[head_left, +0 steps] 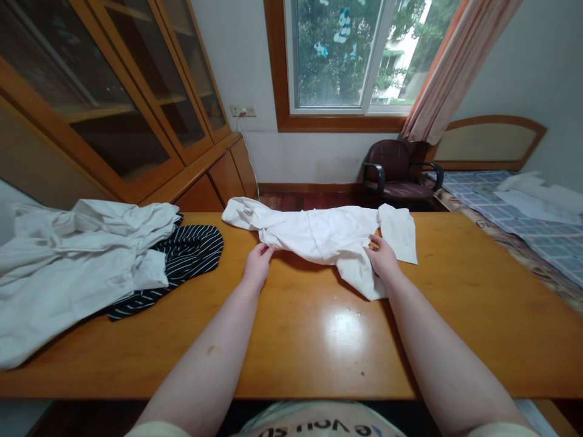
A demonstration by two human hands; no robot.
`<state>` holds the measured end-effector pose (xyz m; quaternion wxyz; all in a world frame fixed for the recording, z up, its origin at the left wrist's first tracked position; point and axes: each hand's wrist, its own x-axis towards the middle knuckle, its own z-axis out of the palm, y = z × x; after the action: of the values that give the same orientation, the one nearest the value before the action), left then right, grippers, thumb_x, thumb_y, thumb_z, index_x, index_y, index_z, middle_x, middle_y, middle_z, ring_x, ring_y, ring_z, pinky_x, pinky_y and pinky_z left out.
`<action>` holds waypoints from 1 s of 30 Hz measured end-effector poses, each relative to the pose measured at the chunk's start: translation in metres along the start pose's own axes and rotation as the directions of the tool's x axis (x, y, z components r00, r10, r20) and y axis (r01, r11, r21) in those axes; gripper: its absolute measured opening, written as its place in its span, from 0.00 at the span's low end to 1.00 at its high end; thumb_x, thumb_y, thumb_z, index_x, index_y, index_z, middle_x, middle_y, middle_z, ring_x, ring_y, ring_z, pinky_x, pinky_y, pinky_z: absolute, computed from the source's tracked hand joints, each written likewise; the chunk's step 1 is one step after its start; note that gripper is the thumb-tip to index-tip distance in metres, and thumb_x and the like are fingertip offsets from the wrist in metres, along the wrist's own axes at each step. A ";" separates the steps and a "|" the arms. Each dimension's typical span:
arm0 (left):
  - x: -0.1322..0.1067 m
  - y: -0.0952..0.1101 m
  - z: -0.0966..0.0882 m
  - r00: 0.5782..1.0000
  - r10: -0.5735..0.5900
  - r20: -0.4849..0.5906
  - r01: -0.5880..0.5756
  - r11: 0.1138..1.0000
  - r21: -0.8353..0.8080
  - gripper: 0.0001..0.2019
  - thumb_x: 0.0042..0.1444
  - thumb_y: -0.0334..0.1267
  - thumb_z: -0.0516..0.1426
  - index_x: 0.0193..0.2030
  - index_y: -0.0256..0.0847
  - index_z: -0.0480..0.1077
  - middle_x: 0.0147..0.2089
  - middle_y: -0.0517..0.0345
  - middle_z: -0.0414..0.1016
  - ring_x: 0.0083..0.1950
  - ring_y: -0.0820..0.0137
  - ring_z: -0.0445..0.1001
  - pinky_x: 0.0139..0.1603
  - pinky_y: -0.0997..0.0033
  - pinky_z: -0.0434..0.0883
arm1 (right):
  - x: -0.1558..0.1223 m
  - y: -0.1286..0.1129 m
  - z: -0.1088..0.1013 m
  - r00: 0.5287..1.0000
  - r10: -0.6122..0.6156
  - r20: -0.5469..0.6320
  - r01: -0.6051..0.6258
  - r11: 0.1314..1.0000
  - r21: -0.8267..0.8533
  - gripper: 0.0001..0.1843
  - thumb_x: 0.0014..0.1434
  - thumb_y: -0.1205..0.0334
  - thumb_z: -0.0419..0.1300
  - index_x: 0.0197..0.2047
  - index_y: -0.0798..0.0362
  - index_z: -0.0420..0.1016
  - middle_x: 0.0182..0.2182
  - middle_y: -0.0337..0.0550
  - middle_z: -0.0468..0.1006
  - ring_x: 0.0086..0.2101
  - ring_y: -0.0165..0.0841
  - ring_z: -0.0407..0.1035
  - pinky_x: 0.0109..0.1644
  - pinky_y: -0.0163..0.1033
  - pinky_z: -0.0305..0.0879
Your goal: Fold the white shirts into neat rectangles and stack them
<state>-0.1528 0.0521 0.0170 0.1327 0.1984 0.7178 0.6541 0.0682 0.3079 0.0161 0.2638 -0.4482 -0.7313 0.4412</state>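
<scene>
A crumpled white garment [319,233] lies across the far middle of the wooden table [319,340]. My left hand [257,264] pinches its near edge on the left side, fingers closed on the cloth. My right hand [381,258] grips the garment's near edge on the right, fingers curled into the fabric. A corner of the cloth hangs down toward me beside my right wrist.
A pile of white clothes [68,261] covers the table's left end, with a black striped garment [182,258] partly under it. Glass-fronted wooden cabinets [113,103] stand at the left. A dark armchair [401,173] sits under the window; a bed [523,218] lies at the right.
</scene>
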 end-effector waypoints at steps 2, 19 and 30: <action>0.000 0.000 0.000 1.000 -0.008 0.001 0.008 1.000 0.008 0.18 0.48 0.47 0.59 0.41 0.35 0.74 0.39 0.51 0.79 0.44 0.62 0.74 0.48 0.64 0.68 | 0.000 0.001 0.002 1.000 -0.007 0.008 0.007 0.999 0.031 0.43 0.46 0.57 0.63 0.63 0.60 0.56 0.53 0.57 0.71 0.42 0.37 0.72 0.44 0.39 0.67; 0.000 0.001 -0.005 0.999 0.036 0.040 -0.048 0.920 0.388 0.13 0.50 0.45 0.58 0.36 0.38 0.76 0.34 0.51 0.79 0.38 0.58 0.74 0.43 0.61 0.68 | -0.001 -0.006 -0.015 0.995 0.012 -0.102 -0.040 0.960 -0.277 0.20 0.55 0.52 0.49 0.40 0.56 0.73 0.33 0.49 0.77 0.34 0.39 0.69 0.36 0.38 0.61; -0.004 0.013 -0.008 0.968 0.194 -0.157 -0.184 0.980 0.077 0.16 0.55 0.49 0.54 0.37 0.38 0.72 0.37 0.55 0.77 0.43 0.65 0.73 0.47 0.69 0.68 | -0.017 -0.019 -0.012 0.911 -0.122 0.393 0.071 0.987 0.141 0.21 0.49 0.46 0.61 0.38 0.55 0.73 0.31 0.40 0.76 0.35 0.36 0.70 0.37 0.37 0.65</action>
<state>-0.1516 0.0444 0.0308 0.0043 0.2153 0.7240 0.6553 0.0775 0.2934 0.0391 0.1572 -0.2945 -0.7623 0.5545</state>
